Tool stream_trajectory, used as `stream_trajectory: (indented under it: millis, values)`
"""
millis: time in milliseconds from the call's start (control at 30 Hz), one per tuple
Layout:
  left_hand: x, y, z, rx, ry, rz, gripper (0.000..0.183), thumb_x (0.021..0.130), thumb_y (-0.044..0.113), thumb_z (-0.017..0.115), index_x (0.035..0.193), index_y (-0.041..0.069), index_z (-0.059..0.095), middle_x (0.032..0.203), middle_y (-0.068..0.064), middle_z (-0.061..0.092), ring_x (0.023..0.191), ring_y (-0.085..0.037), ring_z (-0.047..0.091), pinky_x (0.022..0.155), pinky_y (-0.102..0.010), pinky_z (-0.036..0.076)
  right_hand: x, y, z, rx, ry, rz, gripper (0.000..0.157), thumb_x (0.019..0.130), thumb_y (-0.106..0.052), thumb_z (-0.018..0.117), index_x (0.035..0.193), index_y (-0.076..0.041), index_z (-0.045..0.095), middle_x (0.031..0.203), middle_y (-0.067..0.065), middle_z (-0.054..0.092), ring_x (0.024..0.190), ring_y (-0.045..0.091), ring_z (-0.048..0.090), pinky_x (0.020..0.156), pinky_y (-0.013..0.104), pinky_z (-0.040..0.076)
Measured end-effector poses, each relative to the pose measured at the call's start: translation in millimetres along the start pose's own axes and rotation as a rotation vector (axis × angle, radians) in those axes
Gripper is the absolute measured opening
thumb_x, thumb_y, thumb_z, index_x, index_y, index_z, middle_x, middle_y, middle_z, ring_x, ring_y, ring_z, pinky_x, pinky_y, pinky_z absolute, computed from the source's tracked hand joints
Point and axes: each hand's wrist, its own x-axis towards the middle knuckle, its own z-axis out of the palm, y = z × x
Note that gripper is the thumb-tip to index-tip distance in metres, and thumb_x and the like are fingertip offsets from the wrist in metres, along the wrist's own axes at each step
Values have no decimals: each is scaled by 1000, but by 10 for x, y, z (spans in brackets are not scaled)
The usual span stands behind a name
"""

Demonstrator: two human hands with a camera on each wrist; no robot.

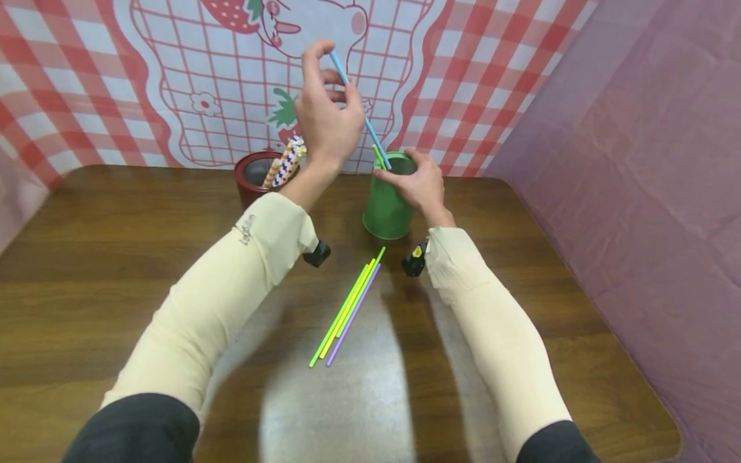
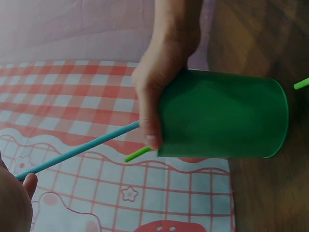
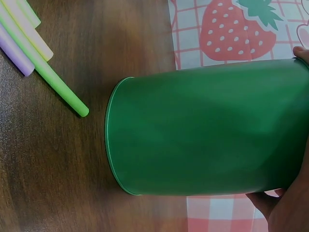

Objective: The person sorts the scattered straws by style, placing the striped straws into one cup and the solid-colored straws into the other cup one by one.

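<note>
A blue straw [image 1: 375, 136] slants down from my left hand [image 1: 330, 112], pinched between thumb and fingers, its lower end at the mouth of a green cup [image 1: 386, 209]. My right hand [image 1: 421, 183] grips that cup around its rim, thumb on the near left side. A green straw [image 2: 137, 154] pokes out of the cup beside the blue one. On the table in front of the cup lies a loose bunch of straws: green [image 1: 338, 316], yellow [image 1: 354, 307] and purple [image 1: 353, 316]. The right wrist view shows the cup's side and its base.
Left of the green cup stands a dark red cup [image 1: 247, 188] holding several patterned paper straws [image 1: 286, 164], partly behind my left forearm. The wooden table [image 1: 116, 270] ends at a red-and-white checked cloth [image 1: 480, 83] at the back. A pinkish curtain [image 1: 625, 161] hangs on the right.
</note>
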Motion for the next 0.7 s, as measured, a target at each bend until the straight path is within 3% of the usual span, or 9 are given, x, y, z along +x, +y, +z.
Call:
stream_trajectory:
  millis: [333, 500, 700]
  values:
    - [-120, -259, 103, 78, -45, -66, 42, 88, 3, 59, 128, 11, 46, 97, -9, 67, 79, -14, 69, 69, -16, 52, -15, -11, 1, 0, 0, -13, 88, 68, -66, 73, 138, -18, 52, 132, 4, 55, 116, 21, 50, 95, 42, 43]
    - [-214, -395, 160, 93, -52, -66, 43, 88, 3, 61, 128, 10, 47, 95, -10, 68, 77, -15, 69, 69, -16, 52, -21, -7, 10, 2, 0, -17, 87, 68, -66, 73, 138, -18, 53, 131, 4, 56, 115, 20, 51, 95, 41, 44]
    - [-321, -501, 221, 127, -116, -82, 44, 89, 6, 61, 131, 11, 46, 98, -9, 69, 82, -15, 69, 73, -19, 52, -9, -15, 10, 17, 15, -23, 89, 68, -64, 75, 139, -16, 52, 134, 5, 55, 116, 21, 51, 95, 40, 44]
